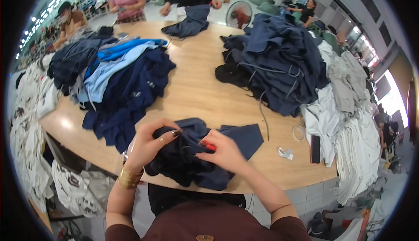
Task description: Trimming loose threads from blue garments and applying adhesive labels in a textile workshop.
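A dark navy garment (174, 162) lies bunched at the table's near edge, one flat flap of it reaching out to the right. My left hand (150, 141) pinches the cloth at its upper left, thumb and fingers closed together. My right hand (224, 153) is closed around a small red-handled tool (210, 146), whose working end is hidden in the folds; thread snips would fit its size, but its kind does not show clearly. Both hands are close together over the garment, the right fingertips touching the cloth.
A heap of navy and blue garments (131, 86) sits on the left of the wooden table (196, 88), a taller dark pile (279, 58) on the right. Beside that are white folded clothes (358, 158), a phone (315, 149) and a scrap of paper (286, 153). Across the table, a person handles dark cloth (190, 23).
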A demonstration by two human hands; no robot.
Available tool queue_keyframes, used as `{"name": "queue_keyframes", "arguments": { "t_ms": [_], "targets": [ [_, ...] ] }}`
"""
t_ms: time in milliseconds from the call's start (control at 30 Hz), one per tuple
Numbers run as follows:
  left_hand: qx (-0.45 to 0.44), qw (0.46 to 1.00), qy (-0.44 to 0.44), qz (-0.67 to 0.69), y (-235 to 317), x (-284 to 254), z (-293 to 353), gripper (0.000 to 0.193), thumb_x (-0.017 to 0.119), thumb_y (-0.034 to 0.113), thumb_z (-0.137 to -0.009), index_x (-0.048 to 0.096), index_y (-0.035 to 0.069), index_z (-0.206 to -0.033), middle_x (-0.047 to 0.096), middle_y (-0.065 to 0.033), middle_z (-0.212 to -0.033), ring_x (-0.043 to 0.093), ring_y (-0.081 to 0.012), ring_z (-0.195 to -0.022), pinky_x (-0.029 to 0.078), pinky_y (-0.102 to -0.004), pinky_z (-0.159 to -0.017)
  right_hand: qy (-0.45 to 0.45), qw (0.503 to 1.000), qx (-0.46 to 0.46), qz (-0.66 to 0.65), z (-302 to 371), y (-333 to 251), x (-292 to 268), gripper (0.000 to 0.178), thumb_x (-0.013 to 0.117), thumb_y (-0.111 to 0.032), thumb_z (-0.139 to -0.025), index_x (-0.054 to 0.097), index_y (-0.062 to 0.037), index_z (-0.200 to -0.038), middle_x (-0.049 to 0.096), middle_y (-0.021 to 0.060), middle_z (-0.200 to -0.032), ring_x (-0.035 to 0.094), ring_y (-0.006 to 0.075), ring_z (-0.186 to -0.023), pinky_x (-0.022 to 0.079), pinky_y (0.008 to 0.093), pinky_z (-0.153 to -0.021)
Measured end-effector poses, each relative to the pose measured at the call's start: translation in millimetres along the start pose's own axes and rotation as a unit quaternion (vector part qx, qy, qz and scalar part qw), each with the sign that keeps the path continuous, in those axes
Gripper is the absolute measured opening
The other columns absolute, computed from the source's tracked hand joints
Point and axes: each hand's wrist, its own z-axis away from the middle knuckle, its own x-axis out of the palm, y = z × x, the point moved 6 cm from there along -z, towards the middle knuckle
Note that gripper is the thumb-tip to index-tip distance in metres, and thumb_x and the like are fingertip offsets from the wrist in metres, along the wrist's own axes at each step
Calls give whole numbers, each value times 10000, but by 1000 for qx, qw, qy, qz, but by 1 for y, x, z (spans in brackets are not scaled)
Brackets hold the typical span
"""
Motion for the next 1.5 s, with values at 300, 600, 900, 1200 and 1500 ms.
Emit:
{"name": "queue_keyframes", "arguments": {
  "t_ms": [300,600,900,1200,1500],
  "targets": [
    [44,935,-12,-351,2,-9,8,352,651,-6,-707,580,94,-1038,606,-101,-910,620,-286,-844,497,-326,-742,316,920,-74,218,-7,-28,-98,196,610,20,-631,585,-32,-819,569,100,-824,596,301,-703,469,352,-598],
    [80,920,108,-368,44,-146,-30,380,549,-122,-592,663,35,-918,644,-60,-869,558,-181,-773,449,-268,-744,320,916,-37,239,-75,-37,-212,195,510,-115,-656,645,-83,-793,615,190,-749,606,375,-762,472,433,-666],
    [202,798,257,-506,69,-165,-32,476,503,-121,-665,575,79,-1091,577,-139,-1126,555,-353,-1054,458,-368,-905,411,800,-269,345,-60,-97,-166,228,599,-34,-659,552,-97,-873,566,79,-848,598,293,-702,476,366,-594],
    [-77,885,76,-452,-194,-82,100,501,558,-60,-612,560,46,-1102,507,-167,-1074,504,-358,-1031,423,-427,-885,170,965,79,183,21,111,22,220,653,-110,-673,598,-111,-887,599,88,-897,607,308,-818,501,405,-676],
    [87,949,-6,-302,-88,39,58,912,746,293,-653,288,62,-1407,330,-148,-1390,316,-291,-1302,219,-500,-1029,157,979,-69,106,-11,8,41,302,618,-5,-636,597,-82,-927,599,78,-901,614,300,-800,504,349,-661]
  ]
}}
